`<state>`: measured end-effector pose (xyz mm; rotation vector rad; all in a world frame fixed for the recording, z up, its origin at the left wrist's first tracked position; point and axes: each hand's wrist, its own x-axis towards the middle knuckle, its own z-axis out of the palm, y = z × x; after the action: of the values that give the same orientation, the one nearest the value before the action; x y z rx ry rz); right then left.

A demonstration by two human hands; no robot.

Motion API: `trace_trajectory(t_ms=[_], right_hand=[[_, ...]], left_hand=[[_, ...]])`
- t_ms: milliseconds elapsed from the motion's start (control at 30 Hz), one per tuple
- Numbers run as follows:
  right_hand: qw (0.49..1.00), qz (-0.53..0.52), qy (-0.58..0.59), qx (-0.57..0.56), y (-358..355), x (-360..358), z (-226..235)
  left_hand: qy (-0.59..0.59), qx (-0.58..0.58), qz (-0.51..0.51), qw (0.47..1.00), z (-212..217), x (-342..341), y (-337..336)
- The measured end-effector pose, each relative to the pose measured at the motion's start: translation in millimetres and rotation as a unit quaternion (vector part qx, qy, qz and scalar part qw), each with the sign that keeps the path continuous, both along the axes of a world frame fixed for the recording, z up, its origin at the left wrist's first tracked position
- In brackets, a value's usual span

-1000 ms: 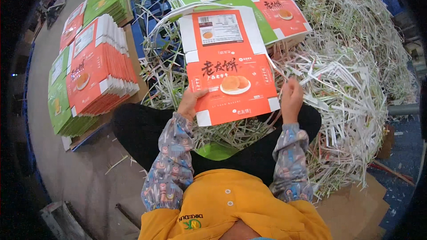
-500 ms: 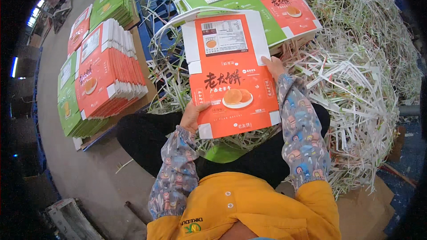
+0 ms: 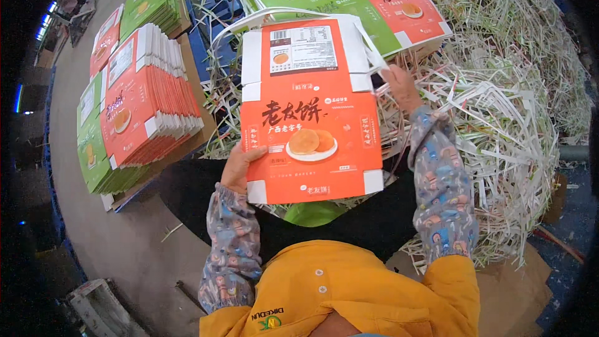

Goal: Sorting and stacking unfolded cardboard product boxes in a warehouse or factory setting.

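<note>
A flat orange carton blank [image 3: 349, 115], printed with cakes on a white plate, is held up before my chest. My left hand [image 3: 238, 167] grips its lower left edge, thumb on the printed face. A narrow white paper strip [image 3: 373, 50] arches loosely around the blank's top and runs down its right side. By the upper right edge, my right hand [image 3: 402, 87] pinches the end of this strip, slightly apart from the blank. White side flaps show along the blank's edges.
Stacked orange cartons [image 3: 134, 103] and green cartons [image 3: 93, 162] stand on the left. Ahead lies a stack of uncut green-and-orange sheets [image 3: 368, 15]. Shredded paper trimmings [image 3: 493, 125] heap up on the right. Part of a blue pallet [image 3: 215, 9] shows between the stacks.
The blank has shifted left and slightly down with my left hand. My right hand has left the blank's edge and moved right, drawing the white strip away from its side.
</note>
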<state>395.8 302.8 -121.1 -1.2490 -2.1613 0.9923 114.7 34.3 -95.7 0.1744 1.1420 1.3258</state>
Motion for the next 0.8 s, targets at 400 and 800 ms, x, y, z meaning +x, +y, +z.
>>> trace_trajectory(t_ms=[400,800], right_hand=[[0.867,-0.223,-0.382,0.230,116.3,67.2,68.9],[0.733,-0.092,-0.329,0.588,127.9,17.7,43.0]], left_hand=[[0.049,-0.032,-0.080,0.995,33.9,-29.7,-50.1],[0.030,-0.031,-0.026,0.999,1.5,-36.3,-25.5]])
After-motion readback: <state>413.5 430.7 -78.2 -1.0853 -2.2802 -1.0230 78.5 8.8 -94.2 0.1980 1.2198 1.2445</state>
